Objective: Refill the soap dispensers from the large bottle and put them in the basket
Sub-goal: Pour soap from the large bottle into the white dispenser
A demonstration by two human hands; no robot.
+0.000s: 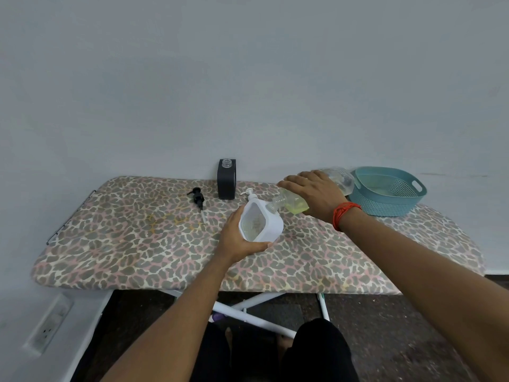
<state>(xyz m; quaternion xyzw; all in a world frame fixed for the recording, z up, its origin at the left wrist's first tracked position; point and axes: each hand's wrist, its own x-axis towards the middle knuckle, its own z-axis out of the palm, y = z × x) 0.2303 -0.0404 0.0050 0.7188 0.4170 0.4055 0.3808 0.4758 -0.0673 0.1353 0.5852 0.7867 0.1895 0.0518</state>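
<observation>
- Left hand (pixel 237 238) grips the white dispenser (pixel 261 224). The fingers are curled round its left side and the thumb runs along its near bottom edge.
- The white dispenser is held just over the ironing board (pixel 137 244) near the middle, tilted, with its broad face turned up toward the camera. Can't tell if it touches the cover.
- Right hand (pixel 314 193) is closed over the top of the large bottle (pixel 337 179), palm down, with the fingers wrapped over the far side.
- The large bottle is clear and tipped nearly flat. Its neck points left and down, with the mouth right at the top of the white dispenser, and its base is next to the basket (pixel 385 205).
- Yellow-green soap (pixel 298 207) is pooled in the low side of the bottle, near the neck.
- White pump (pixel 249 193) is on the board just behind the white dispenser.
- Black dispenser (pixel 226 183) stands upright at the back edge by the wall, neck open, with no pump on it.
- Black pump (pixel 199 200) lies flat on the board, left of the black dispenser and apart from it.
- The teal basket sits at the right end of the board.
- There's a red thread band (pixel 345 215) on the right wrist.
</observation>
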